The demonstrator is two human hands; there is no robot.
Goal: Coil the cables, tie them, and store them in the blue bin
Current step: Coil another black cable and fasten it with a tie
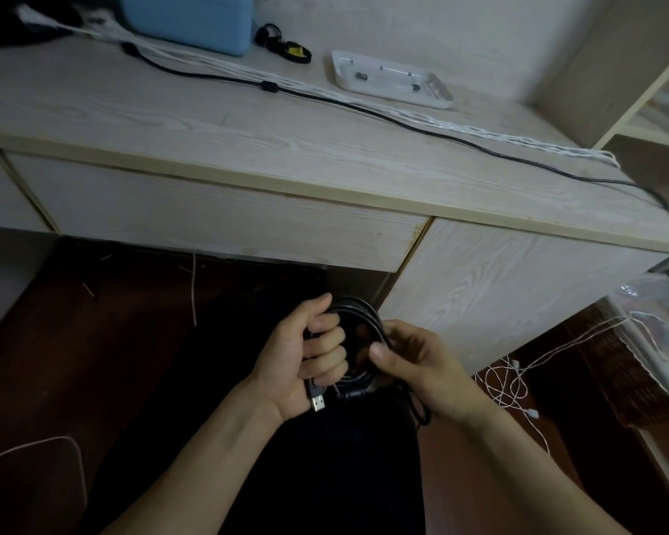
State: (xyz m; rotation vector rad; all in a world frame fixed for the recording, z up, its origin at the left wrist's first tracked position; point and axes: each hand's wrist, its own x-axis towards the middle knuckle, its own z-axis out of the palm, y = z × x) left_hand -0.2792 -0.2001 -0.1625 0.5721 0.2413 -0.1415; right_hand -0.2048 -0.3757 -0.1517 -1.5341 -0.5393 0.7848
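Head camera looked down past the desk edge at your two hands, which met low in front of the desk's drawer. Your left hand (306,353) had its fingers curled tight around one side of the coiled black cable (358,341), with the silver USB plug (317,402) sticking out below the heel of your palm. Your right hand (418,361) pinched the other side of the same coil, thumb pressed on the loops. A loose tail of that cable hung down beneath your right palm. On the desk (209,121) above, a second black cable (364,110) lay stretched across the top, running beside a bundle of white cables (460,129) whose ends reached the right edge. The blue bin (190,21) stood at the back of the desk, well apart from your hands, with small black ties (282,44) just beside it and a white tray (391,79) farther right. More white cable (510,380) lay tangled on the floor to your right.
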